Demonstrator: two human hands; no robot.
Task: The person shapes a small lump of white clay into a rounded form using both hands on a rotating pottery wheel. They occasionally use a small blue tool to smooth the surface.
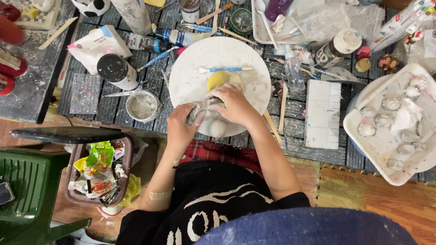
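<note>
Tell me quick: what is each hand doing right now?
Left hand: closed around the grey clay piece on the white round board.
Right hand: fingers curled over the same piece, pressing down beside a yellow lump.

The round board point(220, 59) looked matt and chalky, the grey lump point(206, 113) damp clay, the slatted tabletop point(318, 152) rough dusty wood.

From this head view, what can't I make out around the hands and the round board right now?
- Grey clay piece: mostly covered by the left hand and right hand; shape unclear.
- Yellow lump: near side hidden behind the right hand.
- Round white board: near edge hidden by both hands.
- Small figures in the white tray: too small for detail.
</note>
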